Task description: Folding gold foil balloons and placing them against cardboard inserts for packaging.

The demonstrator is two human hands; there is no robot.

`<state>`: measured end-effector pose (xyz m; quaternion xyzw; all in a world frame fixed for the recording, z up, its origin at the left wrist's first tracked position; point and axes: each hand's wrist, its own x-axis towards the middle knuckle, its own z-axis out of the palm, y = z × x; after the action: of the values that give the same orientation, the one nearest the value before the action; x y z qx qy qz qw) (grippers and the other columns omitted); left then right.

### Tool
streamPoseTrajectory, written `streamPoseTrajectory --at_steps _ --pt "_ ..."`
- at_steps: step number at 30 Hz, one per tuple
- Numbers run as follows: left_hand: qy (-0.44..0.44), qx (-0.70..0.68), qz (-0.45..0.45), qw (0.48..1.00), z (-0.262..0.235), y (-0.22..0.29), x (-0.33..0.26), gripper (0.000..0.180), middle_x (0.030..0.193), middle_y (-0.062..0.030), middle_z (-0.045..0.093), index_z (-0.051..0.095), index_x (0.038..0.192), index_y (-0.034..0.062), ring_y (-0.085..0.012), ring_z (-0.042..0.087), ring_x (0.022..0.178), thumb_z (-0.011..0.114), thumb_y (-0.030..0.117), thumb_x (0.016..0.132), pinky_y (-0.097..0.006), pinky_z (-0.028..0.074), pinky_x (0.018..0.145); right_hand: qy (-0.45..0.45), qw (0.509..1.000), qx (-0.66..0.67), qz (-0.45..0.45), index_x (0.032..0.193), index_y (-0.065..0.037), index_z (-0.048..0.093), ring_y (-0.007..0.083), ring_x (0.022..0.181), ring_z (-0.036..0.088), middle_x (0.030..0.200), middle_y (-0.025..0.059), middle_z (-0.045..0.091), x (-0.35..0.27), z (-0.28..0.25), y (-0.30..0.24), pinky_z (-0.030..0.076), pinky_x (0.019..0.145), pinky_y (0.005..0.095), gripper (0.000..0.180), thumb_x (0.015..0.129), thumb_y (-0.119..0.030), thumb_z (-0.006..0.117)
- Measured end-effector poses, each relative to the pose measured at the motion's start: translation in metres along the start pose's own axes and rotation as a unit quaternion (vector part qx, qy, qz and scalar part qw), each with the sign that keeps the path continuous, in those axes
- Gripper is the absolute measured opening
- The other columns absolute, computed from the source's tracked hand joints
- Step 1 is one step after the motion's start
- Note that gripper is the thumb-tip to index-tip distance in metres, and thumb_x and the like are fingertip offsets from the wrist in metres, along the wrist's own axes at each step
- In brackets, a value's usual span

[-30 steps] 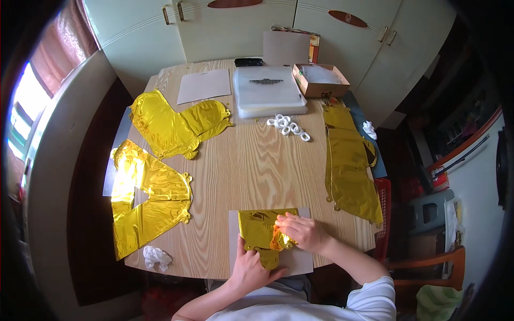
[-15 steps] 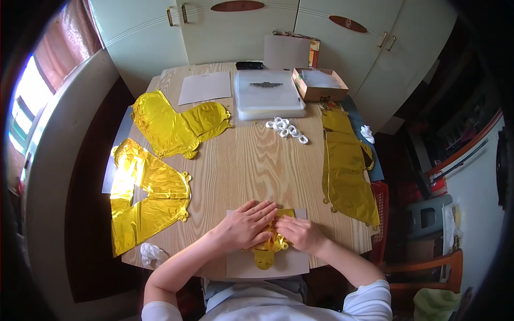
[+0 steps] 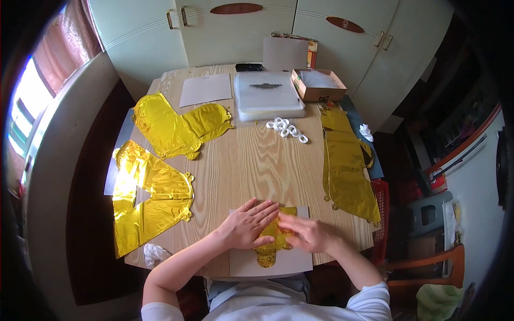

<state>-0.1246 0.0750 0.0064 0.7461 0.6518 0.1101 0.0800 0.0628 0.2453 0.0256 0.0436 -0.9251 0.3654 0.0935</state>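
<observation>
A gold foil balloon (image 3: 266,258), folded small and flat, lies on a grey card (image 3: 242,265) at the table's near edge. My left hand (image 3: 242,227) rests palm down across the foil's left side, fingers stretched out. Over its right side is my right hand (image 3: 310,235), slightly blurred, its fingers extended and spread a little with nothing visible in them. Part of the foil is hidden beneath both hands. At the left lie two flat gold foil balloons, an upper one (image 3: 166,125) and a lower one (image 3: 155,184). More gold foil (image 3: 348,168) lies along the right edge.
Several white ribbon rolls (image 3: 289,130) sit mid-table. Behind them are a stack of clear plastic bags (image 3: 267,96), an open cardboard box (image 3: 321,93) and another grey card (image 3: 206,90). Crumpled white paper (image 3: 155,255) lies near my left forearm. A wooden chair (image 3: 428,265) stands at right.
My right hand has loosened from a curled shape and lifted slightly, moving right with its fingers extended. The foil beneath looks flatter. My left hand stays nearly in place.
</observation>
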Motion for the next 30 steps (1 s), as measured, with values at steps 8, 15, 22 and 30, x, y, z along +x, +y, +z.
streamPoseTrajectory --at_steps 8,15,22,30 --pt "0.007 0.004 -0.005 1.000 0.004 0.001 -0.002 0.079 0.155 -0.0136 0.030 0.030 0.148 0.0016 -0.0267 0.024 0.145 0.029 0.061 0.096 -0.048 0.015 0.118 0.097 0.958 -0.265 0.049 0.117 0.005 0.060 0.0283 0.107 0.057 0.121 0.0154 0.061 0.002 0.040 -0.002 0.049 0.091 0.0344 0.039 0.082 -0.011 0.069" --pt "0.010 0.005 -0.008 1.000 0.004 0.002 -0.003 0.080 0.154 -0.0143 0.031 0.031 0.147 0.0010 -0.0272 0.025 0.145 0.030 0.062 0.096 -0.049 0.014 0.118 0.097 0.922 -0.371 0.052 0.117 0.003 0.061 0.0255 0.112 0.055 0.121 0.0147 0.062 0.000 0.037 -0.007 0.046 0.094 0.0363 0.044 0.086 -0.027 0.066" --pt "0.021 0.028 -0.052 0.998 -0.004 0.003 -0.016 0.078 0.153 -0.0157 0.033 0.031 0.147 -0.0014 -0.0262 0.025 0.145 0.032 0.058 0.097 -0.046 0.014 0.119 0.104 0.910 -0.399 0.049 0.116 0.002 0.063 0.0270 0.117 0.055 0.121 0.0150 0.063 -0.002 0.036 -0.004 0.043 0.094 0.0401 0.048 0.084 -0.033 0.067" --pt "-0.028 -0.016 -0.138 0.990 -0.012 -0.011 -0.045 0.065 0.157 -0.0117 0.026 0.026 0.151 0.0053 -0.0276 0.020 0.147 0.037 0.043 0.099 -0.052 0.007 0.118 0.077 0.919 -0.382 0.052 0.120 0.008 0.061 0.0299 0.121 0.053 0.124 0.0204 0.062 -0.003 0.029 -0.013 0.042 0.095 0.0399 0.078 0.080 -0.060 0.063"
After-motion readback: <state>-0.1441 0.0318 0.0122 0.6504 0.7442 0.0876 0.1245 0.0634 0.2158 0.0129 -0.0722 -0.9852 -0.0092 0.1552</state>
